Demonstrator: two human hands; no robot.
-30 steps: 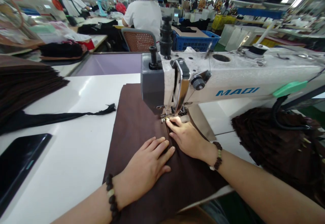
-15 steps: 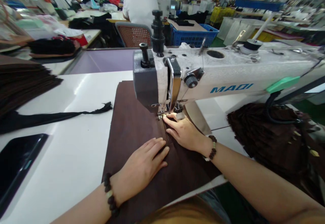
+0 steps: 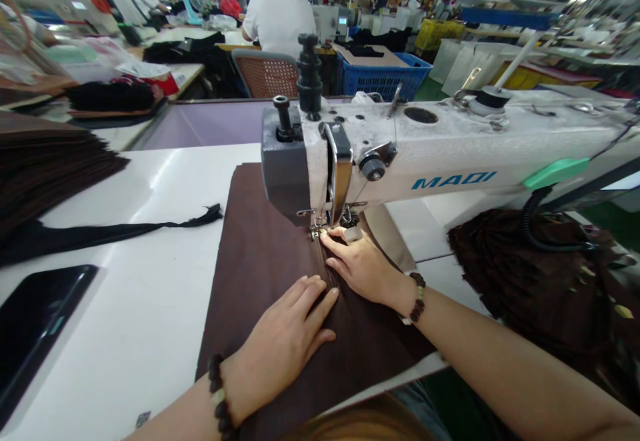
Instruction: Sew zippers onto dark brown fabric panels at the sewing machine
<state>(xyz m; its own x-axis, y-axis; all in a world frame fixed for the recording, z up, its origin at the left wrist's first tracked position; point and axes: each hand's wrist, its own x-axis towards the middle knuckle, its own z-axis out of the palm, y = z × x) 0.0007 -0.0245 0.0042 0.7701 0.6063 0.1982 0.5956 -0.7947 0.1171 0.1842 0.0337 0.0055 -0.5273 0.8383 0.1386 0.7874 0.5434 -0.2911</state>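
Observation:
A dark brown fabric panel (image 3: 260, 261) lies flat under the presser foot (image 3: 315, 232) of a white sewing machine (image 3: 450, 154). My left hand (image 3: 287, 334) rests on the panel with its fingers stretched out, beside a long fold or seam that leads up to the foot. My right hand (image 3: 367, 264) lies on the fabric just right of the foot, its fingers extended and the index fingertip close to the needle area. A pale ring-like band sits on one right finger. Bead bracelets circle both wrists.
On the left are a stack of brown fabric pieces (image 3: 50, 168), a black cloth strip (image 3: 125, 228) and a dark phone-like slab (image 3: 40, 334). Bunched brown fabric (image 3: 530, 274) lies right. Behind the machine, a person in white (image 3: 280, 21) sits near a blue crate (image 3: 383, 78).
My left thumb has spread away from the index finger, and the hand has shifted slightly toward me. My right hand stays by the presser foot. The view has tilted a little.

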